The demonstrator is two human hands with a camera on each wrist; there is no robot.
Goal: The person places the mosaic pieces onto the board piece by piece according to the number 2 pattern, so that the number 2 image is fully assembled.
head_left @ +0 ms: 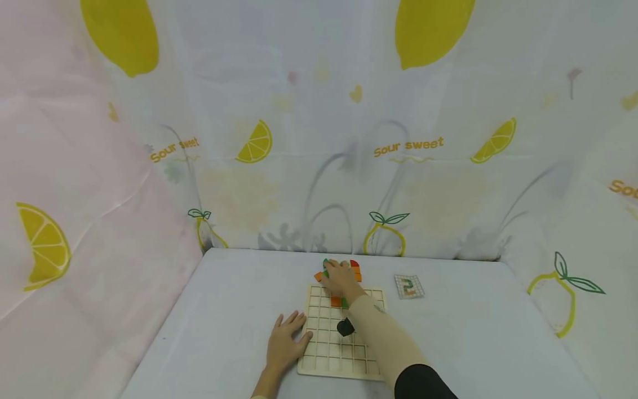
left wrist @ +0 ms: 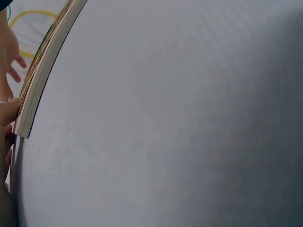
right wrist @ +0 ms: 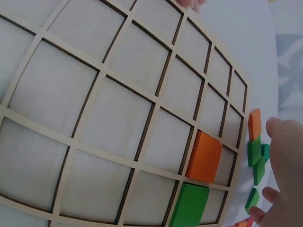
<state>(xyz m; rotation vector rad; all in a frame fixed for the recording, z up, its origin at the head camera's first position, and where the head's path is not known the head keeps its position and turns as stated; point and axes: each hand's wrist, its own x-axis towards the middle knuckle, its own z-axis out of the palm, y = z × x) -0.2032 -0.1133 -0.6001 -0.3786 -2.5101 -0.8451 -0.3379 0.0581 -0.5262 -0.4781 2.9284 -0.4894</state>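
A wooden grid board (head_left: 319, 363) lies on the white table. My left hand (head_left: 286, 344) is at its left side, fingers spread and thumb touching the board's edge. My right hand (head_left: 340, 278) reaches past the far edge over loose coloured pieces. In the right wrist view its thumb and fingertips stand apart, close to green pieces (right wrist: 254, 152) and an orange piece (right wrist: 254, 124); no piece shows between them. An orange square tile (right wrist: 204, 158) and a green tile (right wrist: 190, 205) sit in neighbouring cells of the grid.
A small card (head_left: 410, 286) with a grid and a coloured pattern lies right of the board. Red and orange pieces (head_left: 355, 271) lie beyond the right hand. A small dark object (head_left: 345, 327) shows beside the right sleeve. Lemon-printed cloth (head_left: 309, 188) hangs behind the table.
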